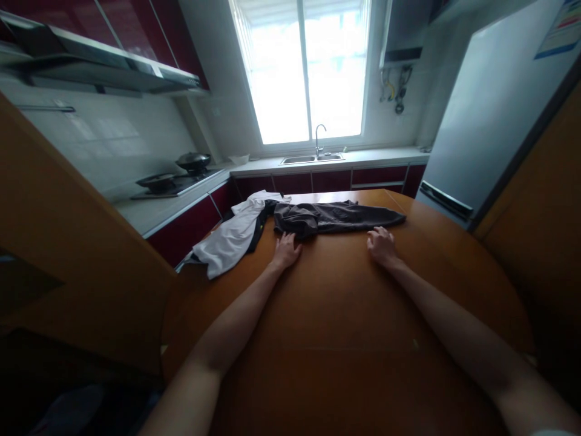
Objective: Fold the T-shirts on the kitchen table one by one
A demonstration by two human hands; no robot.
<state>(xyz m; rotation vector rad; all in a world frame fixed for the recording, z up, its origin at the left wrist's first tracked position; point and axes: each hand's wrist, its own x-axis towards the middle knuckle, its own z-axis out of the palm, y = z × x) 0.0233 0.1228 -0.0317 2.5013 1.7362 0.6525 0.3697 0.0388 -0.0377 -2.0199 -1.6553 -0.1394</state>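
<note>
Although a poster (560,27) sits at the upper right of the frame, I can't read its writing. Centre frame, a dark grey garment (333,218) lies on my round wooden table (345,315), long axis left-right, thin end pointing right. A white garment (231,239) overlaps its left end, hanging off the table edge. My left hand (285,249) rests flat, fingers spread, touching the grey hem. My right hand (382,245) rests open just below it. Sink (312,159), wok (193,161) and fridge (485,115) sit behind.

White garment (229,239) hangs past the table edge (181,284).
</note>
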